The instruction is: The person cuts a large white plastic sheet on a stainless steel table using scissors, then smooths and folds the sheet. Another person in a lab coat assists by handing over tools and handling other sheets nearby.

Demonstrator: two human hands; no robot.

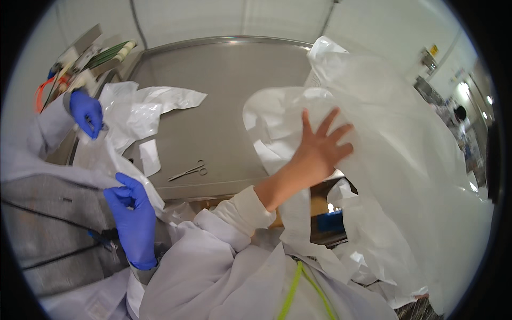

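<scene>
My left hand (321, 146) reaches across to the right with its fingers spread, flat against a large white plastic sheet (397, 144). It looks as if nothing is gripped. The translucent, creased sheet covers the table's right side and hangs toward me in folds. My right hand does not show; a small skin-toned patch peeks out under the sheet's lower right edge, and I cannot tell what it is. Left of my hand, small metal scissors (188, 170) lie on the steel table (218, 69), near its front edge.
At the left, a co-worker's blue-gloved hands (136, 221) work around crumpled white plastic (128, 114). A white scrap (150, 157) lies beside it. Behind the co-worker's arm stands equipment with a green belt (109, 55). A dark blue object (329, 221) shows below the table edge.
</scene>
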